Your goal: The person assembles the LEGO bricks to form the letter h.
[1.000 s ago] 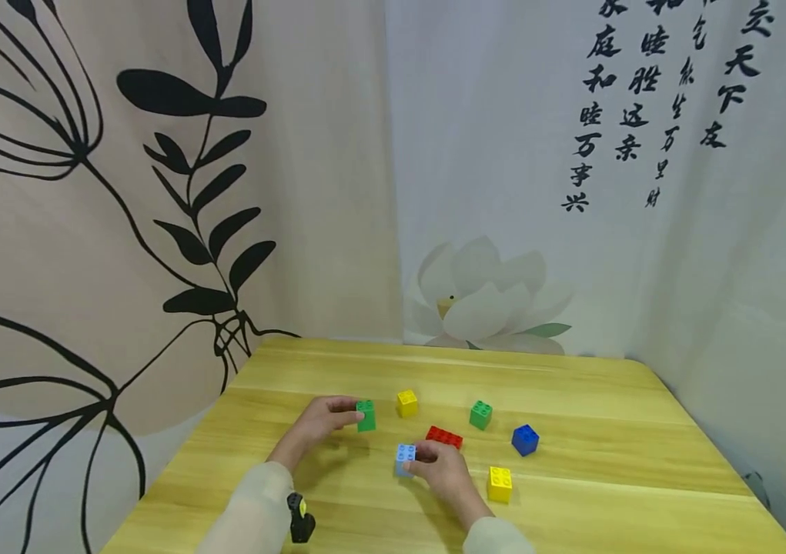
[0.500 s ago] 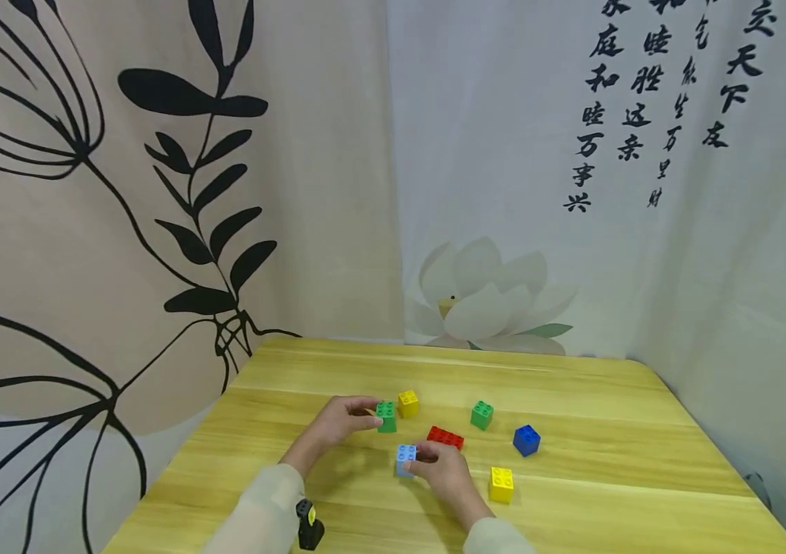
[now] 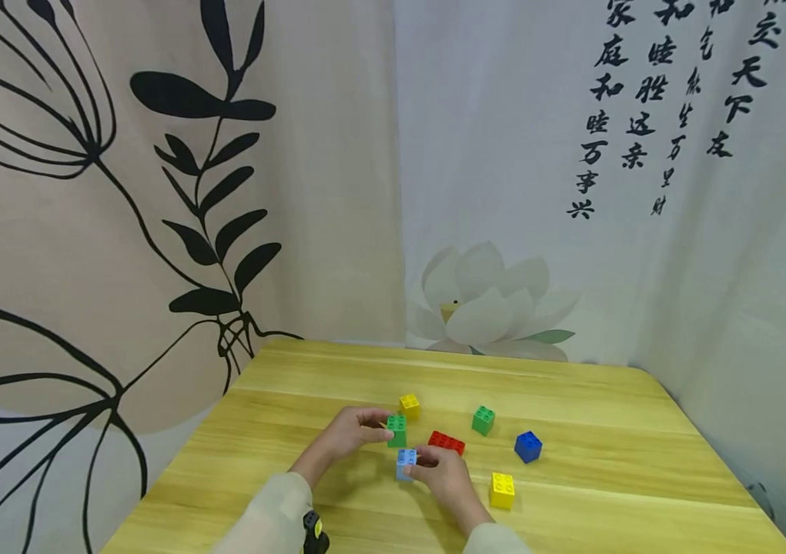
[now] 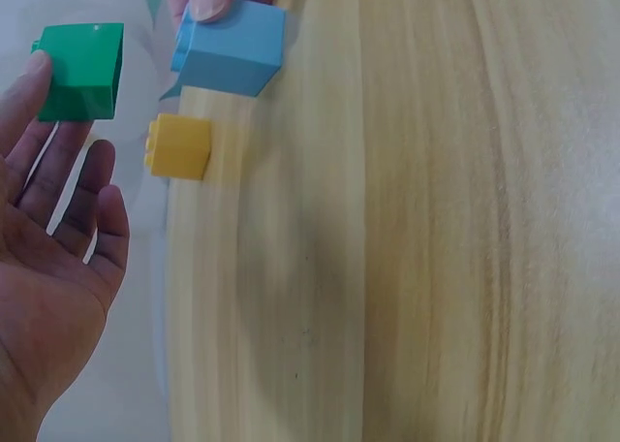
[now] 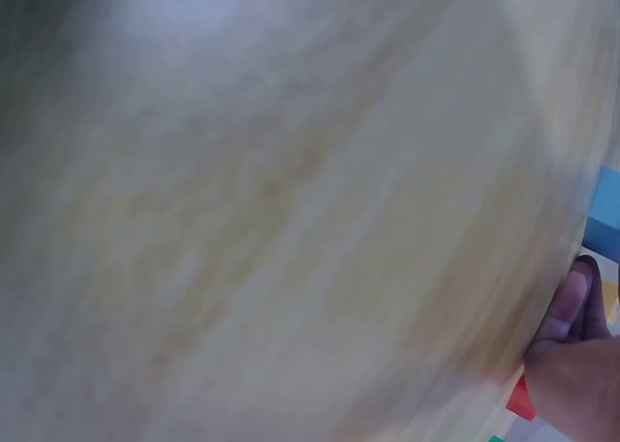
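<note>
While two hands (image 3: pixel 353 432) (image 3: pixel 446 472) pinch two blocks (image 3: pixel 397 432) (image 3: pixel 406 460), five others (image 3: pixel 409 406) (image 3: pixel 483 421) (image 3: pixel 446 442) (image 3: pixel 528 447) (image 3: pixel 502 491) lie nearby.

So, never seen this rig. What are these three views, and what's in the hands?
It's a person's two bare hands, no robot. The wide view is from a camera on the head, looking forward and down; the others are from cameras on each wrist, and the right one mostly shows the table, blurred. The left hand holds a green block; the right hand holds a light blue block. On the table lie a red block, a dark blue block, a second green block, a far yellow block and a near yellow block.
</note>
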Tool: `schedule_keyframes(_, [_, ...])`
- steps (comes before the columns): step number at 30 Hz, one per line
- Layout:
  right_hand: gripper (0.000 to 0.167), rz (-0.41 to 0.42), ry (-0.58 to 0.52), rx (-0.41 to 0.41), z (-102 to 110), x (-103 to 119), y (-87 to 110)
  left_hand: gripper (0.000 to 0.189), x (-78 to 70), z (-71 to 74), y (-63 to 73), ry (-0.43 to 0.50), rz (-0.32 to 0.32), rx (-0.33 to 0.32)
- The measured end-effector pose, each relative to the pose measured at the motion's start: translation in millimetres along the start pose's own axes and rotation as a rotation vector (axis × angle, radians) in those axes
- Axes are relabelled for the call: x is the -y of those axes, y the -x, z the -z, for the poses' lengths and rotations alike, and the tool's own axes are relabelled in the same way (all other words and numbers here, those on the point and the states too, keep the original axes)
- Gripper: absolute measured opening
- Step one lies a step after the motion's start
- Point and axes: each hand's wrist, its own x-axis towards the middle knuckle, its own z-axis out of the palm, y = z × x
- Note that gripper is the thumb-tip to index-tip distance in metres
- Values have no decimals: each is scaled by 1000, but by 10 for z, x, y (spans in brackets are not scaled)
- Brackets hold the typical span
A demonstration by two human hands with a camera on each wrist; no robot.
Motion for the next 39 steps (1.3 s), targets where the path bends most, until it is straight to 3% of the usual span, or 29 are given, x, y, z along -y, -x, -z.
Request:
schedule_keyframes(19, [33,49,12,-4,-16,40,20,29,-17,-98,0,-40,14,21])
schedule_keyframes(39, [36,71,27,-21,25,33,36,32,97,-168,-29,-49,40,48])
